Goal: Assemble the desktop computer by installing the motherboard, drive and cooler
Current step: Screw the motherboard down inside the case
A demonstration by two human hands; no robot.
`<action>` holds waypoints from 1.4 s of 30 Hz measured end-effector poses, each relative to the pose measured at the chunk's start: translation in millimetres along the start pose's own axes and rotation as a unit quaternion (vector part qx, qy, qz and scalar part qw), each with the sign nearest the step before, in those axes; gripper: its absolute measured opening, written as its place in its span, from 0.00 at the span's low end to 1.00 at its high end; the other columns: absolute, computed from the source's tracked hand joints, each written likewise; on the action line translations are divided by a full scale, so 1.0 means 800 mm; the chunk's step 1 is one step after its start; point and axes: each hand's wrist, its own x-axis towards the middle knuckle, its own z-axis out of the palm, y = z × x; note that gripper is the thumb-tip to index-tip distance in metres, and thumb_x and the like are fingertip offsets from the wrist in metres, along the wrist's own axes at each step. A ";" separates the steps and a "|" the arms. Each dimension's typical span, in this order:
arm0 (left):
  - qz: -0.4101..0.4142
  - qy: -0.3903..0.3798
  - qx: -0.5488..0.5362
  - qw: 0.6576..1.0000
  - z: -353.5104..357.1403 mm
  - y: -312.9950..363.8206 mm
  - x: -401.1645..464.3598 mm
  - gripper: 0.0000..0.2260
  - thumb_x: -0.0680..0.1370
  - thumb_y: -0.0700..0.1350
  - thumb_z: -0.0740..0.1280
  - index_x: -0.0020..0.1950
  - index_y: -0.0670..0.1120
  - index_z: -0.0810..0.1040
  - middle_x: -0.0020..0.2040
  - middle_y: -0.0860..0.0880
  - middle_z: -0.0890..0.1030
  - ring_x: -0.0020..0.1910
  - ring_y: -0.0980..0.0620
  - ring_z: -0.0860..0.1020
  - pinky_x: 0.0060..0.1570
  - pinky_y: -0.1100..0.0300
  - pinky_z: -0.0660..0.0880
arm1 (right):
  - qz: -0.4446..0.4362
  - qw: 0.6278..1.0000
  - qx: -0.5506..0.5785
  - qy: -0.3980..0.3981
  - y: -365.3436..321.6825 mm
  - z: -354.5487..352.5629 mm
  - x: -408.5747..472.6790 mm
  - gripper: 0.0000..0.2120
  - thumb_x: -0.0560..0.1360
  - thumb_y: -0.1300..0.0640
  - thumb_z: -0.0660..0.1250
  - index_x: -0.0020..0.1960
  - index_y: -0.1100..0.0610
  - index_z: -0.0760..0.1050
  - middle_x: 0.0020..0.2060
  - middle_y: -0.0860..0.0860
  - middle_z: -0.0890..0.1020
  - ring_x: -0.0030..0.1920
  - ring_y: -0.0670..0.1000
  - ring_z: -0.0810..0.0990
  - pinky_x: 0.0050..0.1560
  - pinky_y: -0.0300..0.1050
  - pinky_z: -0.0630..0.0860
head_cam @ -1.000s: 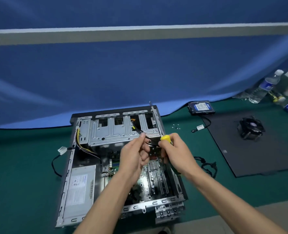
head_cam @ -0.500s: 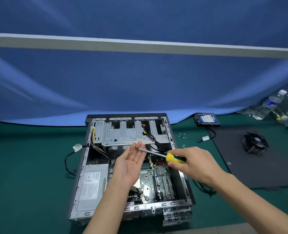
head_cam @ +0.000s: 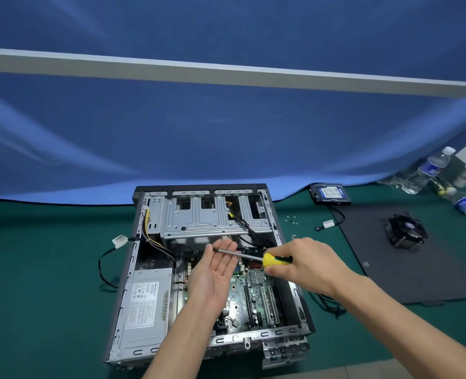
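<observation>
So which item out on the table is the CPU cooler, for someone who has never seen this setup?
Start at the open computer case and look right to the black side panel lying flat on the green table. The cooler sits on that panel's far part: a black fan on a finned block, unlike the flat blue-labelled hard drive beyond the panel.

1. One view only, worn on the head, looking forward and down from above the near end of the case.
2. It sits close: both forearms enter from the bottom edge.
3. The wide angle takes in the blue backdrop behind.
</observation>
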 end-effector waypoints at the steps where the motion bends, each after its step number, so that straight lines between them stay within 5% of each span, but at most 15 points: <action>1: 0.001 0.003 0.004 1.000 -0.001 -0.003 0.002 0.12 0.82 0.44 0.58 0.50 0.38 0.77 0.43 0.42 0.84 0.46 0.47 0.83 0.44 0.54 0.76 | 0.012 0.999 0.020 -0.023 -0.001 -0.002 0.003 0.08 0.71 0.37 0.66 0.43 0.40 0.79 0.28 0.43 0.77 0.30 0.43 0.73 0.31 0.39 0.65; 6: -0.016 0.062 -0.009 0.998 -0.002 -0.016 0.023 0.12 0.82 0.43 0.57 0.50 0.36 0.74 0.45 0.41 0.82 0.42 0.47 0.82 0.51 0.51 0.75 | 0.097 0.965 0.228 -0.088 -0.004 -0.020 0.020 0.09 0.71 0.54 0.71 0.50 0.49 0.76 0.31 0.47 0.80 0.21 0.43 0.74 0.22 0.35 0.68; 10: -0.073 0.131 -0.086 0.985 -0.014 -0.024 0.041 0.12 0.83 0.43 0.55 0.57 0.36 0.72 0.45 0.41 0.80 0.42 0.48 0.80 0.51 0.53 0.74 | 0.119 0.927 0.356 0.003 -0.012 -0.018 0.027 0.08 0.71 0.66 0.67 0.47 0.56 0.74 0.40 0.54 0.81 0.30 0.48 0.80 0.28 0.40 0.77; 13: -0.103 0.155 -0.114 0.976 -0.016 -0.035 0.051 0.13 0.83 0.44 0.55 0.55 0.36 0.73 0.42 0.42 0.80 0.41 0.48 0.80 0.50 0.54 0.75 | 0.116 0.949 0.285 0.065 -0.014 -0.003 0.033 0.07 0.69 0.62 0.72 0.43 0.53 0.75 0.39 0.53 0.82 0.33 0.54 0.81 0.34 0.49 0.81; 17: -0.125 0.193 -0.111 0.967 -0.015 -0.053 0.062 0.14 0.83 0.43 0.54 0.52 0.34 0.74 0.41 0.41 0.79 0.42 0.48 0.80 0.52 0.54 0.75 | 0.110 0.977 0.178 0.026 -0.001 0.006 0.044 0.05 0.68 0.53 0.74 0.40 0.49 0.78 0.28 0.46 0.79 0.25 0.45 0.76 0.28 0.38 0.73; 24: -0.149 0.235 -0.111 0.954 -0.017 -0.067 0.082 0.15 0.83 0.42 0.53 0.45 0.35 0.72 0.38 0.39 0.79 0.39 0.46 0.79 0.59 0.54 0.74 | 0.092 0.989 0.112 -0.030 0.021 0.017 0.084 0.04 0.69 0.50 0.72 0.40 0.47 0.77 0.30 0.45 0.78 0.27 0.46 0.74 0.29 0.39 0.68; 28: -0.158 0.242 -0.093 0.953 -0.023 -0.065 0.091 0.11 0.83 0.41 0.54 0.48 0.36 0.71 0.35 0.38 0.80 0.42 0.44 0.80 0.46 0.50 0.75 | 0.072 0.991 0.105 -0.037 0.030 0.023 0.106 0.04 0.69 0.51 0.71 0.39 0.46 0.77 0.31 0.45 0.77 0.29 0.48 0.74 0.31 0.39 0.69; 33: -0.180 0.235 -0.059 0.953 -0.032 -0.059 0.101 0.11 0.83 0.41 0.55 0.55 0.34 0.71 0.45 0.36 0.79 0.43 0.41 0.79 0.45 0.47 0.75 | 0.079 0.989 0.118 -0.034 0.034 0.033 0.116 0.04 0.69 0.51 0.72 0.39 0.45 0.77 0.29 0.46 0.78 0.25 0.45 0.73 0.27 0.38 0.65; 36: -0.202 0.215 -0.024 0.955 -0.036 -0.053 0.109 0.16 0.83 0.44 0.53 0.54 0.33 0.73 0.43 0.35 0.82 0.40 0.40 0.81 0.39 0.49 0.76 | 0.099 0.987 0.126 -0.015 0.036 0.034 0.116 0.05 0.69 0.50 0.72 0.38 0.44 0.76 0.26 0.45 0.77 0.22 0.42 0.71 0.25 0.36 0.63; 42: -0.254 0.163 0.172 0.938 -0.062 -0.025 0.117 0.16 0.82 0.45 0.54 0.49 0.36 0.77 0.38 0.40 0.84 0.38 0.44 0.82 0.30 0.57 0.78 | 0.161 0.985 0.054 0.025 0.035 0.035 0.103 0.04 0.71 0.50 0.70 0.45 0.47 0.80 0.32 0.46 0.77 0.34 0.52 0.76 0.30 0.40 0.67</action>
